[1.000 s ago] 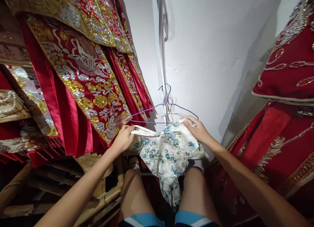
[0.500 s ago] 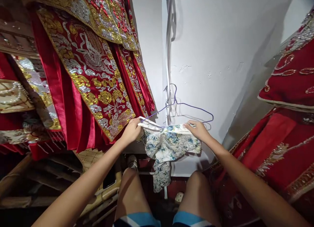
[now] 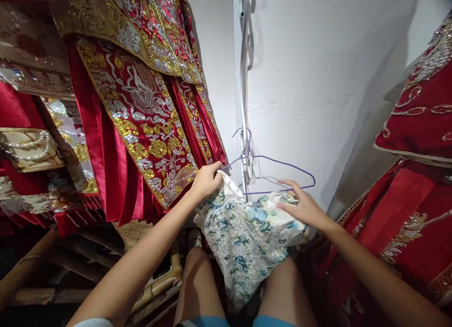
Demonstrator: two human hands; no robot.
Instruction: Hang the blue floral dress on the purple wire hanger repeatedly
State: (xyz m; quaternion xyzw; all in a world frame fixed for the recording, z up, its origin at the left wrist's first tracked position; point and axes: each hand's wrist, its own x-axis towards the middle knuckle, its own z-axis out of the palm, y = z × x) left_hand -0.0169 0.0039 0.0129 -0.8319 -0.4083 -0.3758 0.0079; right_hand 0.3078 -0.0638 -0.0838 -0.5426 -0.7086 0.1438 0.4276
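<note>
Floral garment point(image 3: 243, 237) is hanging just below the purple hanger point(image 3: 282, 162), over the gap between the knees. Left hand point(image 3: 208, 179) is pinching its white strap up by the hanger's end; right hand point(image 3: 300, 204) is kinda spread, thumb and fingers apart, at the other side.

The white top point(image 3: 243, 242), blue-flowered and creased, droops at near centre; the purple wire hanger point(image 3: 282, 163) hangs just beyond.

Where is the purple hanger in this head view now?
The purple hanger is near the centre of the head view, against the white wall, above the floral garment.
</note>
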